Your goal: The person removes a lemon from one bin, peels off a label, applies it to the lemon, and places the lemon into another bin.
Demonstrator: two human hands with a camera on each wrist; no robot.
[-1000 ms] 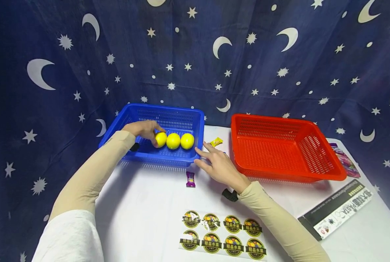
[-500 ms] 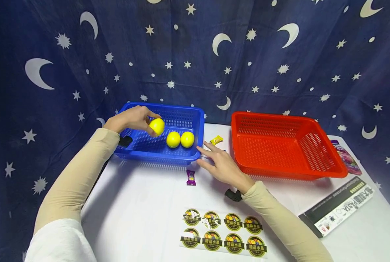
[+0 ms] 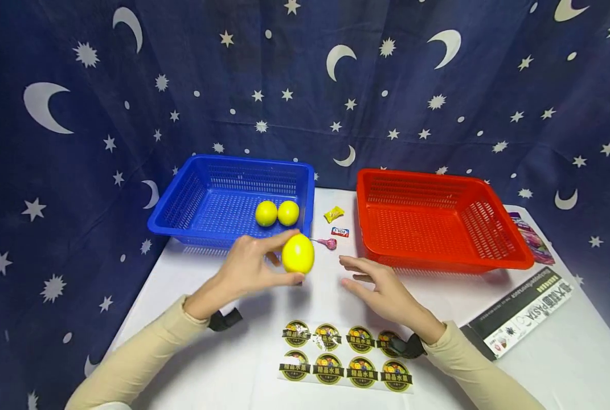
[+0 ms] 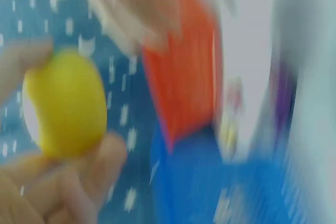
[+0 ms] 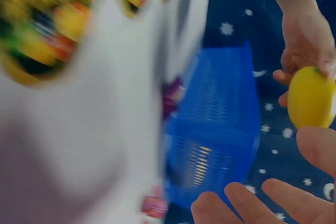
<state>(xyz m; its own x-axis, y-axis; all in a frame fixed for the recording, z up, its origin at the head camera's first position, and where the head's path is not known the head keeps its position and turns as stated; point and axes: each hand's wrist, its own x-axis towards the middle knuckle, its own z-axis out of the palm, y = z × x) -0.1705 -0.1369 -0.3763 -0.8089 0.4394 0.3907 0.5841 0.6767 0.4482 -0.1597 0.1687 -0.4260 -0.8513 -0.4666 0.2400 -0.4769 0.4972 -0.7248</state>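
Left grip pinches yellow fruit; stickers read 精品水果, box PASTA.

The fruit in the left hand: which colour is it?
The fruit is bright yellow, seen best in the head view.

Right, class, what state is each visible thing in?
Left fingers: pinching round yellow fruit
Right fingers: holding nothing
Blue plastic basket: upright, holding two yellow fruits
Red plastic basket: upright
Clear sticker sheet: flat
Black and white box: lying
Small coloured sweets: wrapped
Purple packet: partly hidden
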